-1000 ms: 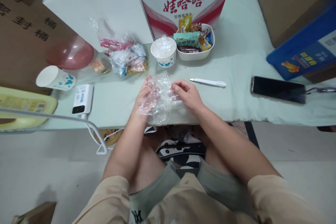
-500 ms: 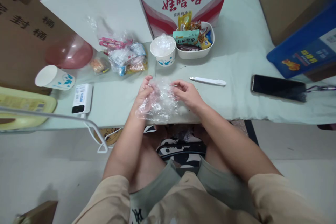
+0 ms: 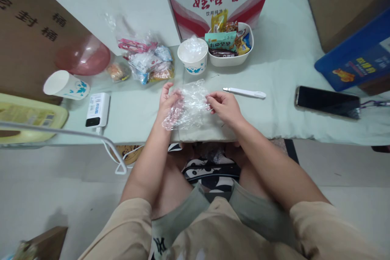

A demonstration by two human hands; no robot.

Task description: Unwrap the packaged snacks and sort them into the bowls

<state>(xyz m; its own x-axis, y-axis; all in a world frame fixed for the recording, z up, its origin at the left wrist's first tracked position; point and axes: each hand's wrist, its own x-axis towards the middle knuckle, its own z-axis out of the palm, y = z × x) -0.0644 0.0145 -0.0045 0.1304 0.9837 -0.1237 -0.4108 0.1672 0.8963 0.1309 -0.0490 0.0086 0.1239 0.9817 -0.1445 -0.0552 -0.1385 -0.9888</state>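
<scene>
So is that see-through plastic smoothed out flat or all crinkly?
Crinkly: the clear plastic is covered in creases and shiny ridges between the left hand and the right hand.

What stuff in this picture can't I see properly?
All in the head view:
Left hand: partly obscured by crinkly clear plastic.
White bowl: bottom hidden by snack packets.
Upright cup: bottom hidden by crumpled wad.
Yellow jug: cut off by left edge.
Power bank: print too small.

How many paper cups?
2: one paper cup beside the white snack bowl, crumpled clear plastic in it; the other paper cup at frame left, near the power bank. Any behind the boxes would be hidden.
</scene>
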